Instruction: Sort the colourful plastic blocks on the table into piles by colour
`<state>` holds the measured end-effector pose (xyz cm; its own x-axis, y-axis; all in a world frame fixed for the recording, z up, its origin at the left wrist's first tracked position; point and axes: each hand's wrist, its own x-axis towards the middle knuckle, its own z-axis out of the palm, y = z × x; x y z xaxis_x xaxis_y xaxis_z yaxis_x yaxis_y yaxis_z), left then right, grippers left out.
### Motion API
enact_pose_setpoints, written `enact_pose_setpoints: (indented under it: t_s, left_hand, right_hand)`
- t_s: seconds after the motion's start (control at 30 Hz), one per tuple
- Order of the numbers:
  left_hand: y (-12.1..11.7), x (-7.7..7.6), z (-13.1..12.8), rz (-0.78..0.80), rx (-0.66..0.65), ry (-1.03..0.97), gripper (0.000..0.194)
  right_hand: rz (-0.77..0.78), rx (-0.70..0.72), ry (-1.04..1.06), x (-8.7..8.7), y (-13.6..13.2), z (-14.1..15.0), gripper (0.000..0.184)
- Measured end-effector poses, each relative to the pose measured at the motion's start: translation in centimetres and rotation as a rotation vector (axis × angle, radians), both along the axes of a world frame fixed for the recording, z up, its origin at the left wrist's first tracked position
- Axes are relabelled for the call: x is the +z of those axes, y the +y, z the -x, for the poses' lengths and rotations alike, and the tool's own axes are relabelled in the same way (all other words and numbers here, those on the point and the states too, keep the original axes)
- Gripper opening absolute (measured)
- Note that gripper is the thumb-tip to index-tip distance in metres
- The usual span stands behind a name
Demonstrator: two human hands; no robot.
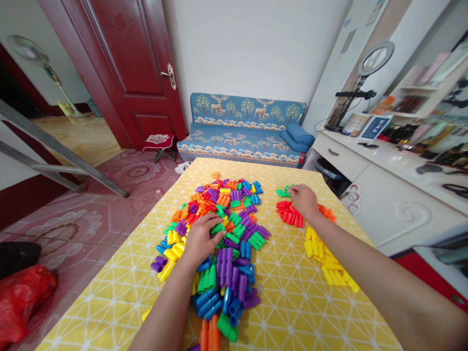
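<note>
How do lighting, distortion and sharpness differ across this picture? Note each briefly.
Head view: soft, even daylight, with only faint shadows under the left hand and right hand; wide-lens bending curves the door and desk at the edges; the mixed pile of blocks is sharp, the shelves blurred.

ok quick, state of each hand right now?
Left hand: fingers curled into the mixed block pile; grip unclear.
Right hand: on the green blocks; grip unclear.
</note>
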<state>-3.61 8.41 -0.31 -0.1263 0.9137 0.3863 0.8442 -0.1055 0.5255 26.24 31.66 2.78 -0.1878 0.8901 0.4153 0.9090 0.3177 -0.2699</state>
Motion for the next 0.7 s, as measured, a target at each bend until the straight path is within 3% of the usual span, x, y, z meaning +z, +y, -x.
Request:
enact_pose_setpoints:
  t_s: [0.1,0.17,0.27,0.4,0.57,0.7]
  left_hand:
    - [0.0,-0.1,0.0,-0.001,0.001,-0.004,0.030]
    - [0.0,-0.2,0.1,-0.010,-0.007,-0.006,0.030]
    - [0.0,-0.3,0.2,-0.022,-0.026,-0.011,0.030]
    - [0.1,-0.2,0.2,-0.025,-0.021,-0.016,0.029]
    - [0.1,-0.3,0.2,-0.028,-0.021,-0.013,0.029]
    - [0.1,-0.4,0.2,-0.019,-0.020,-0.007,0.030]
  right_hand:
    - [0.030,0.402,0.146,-0.4,-2.6,5.7,0.026]
    - [0.069,0.613,0.163,-0.7,-4.4,9.3,0.038]
    - [0.094,0.769,0.092,-1.1,-6.8,13.5,0.062]
    - [0.103,0.827,-0.077,-1.5,-8.2,16.5,0.072]
    - [0.038,0.770,-0.200,-1.6,-8.4,17.2,0.046]
    - [0.070,0.676,-0.235,-1.5,-8.8,16.8,0.038]
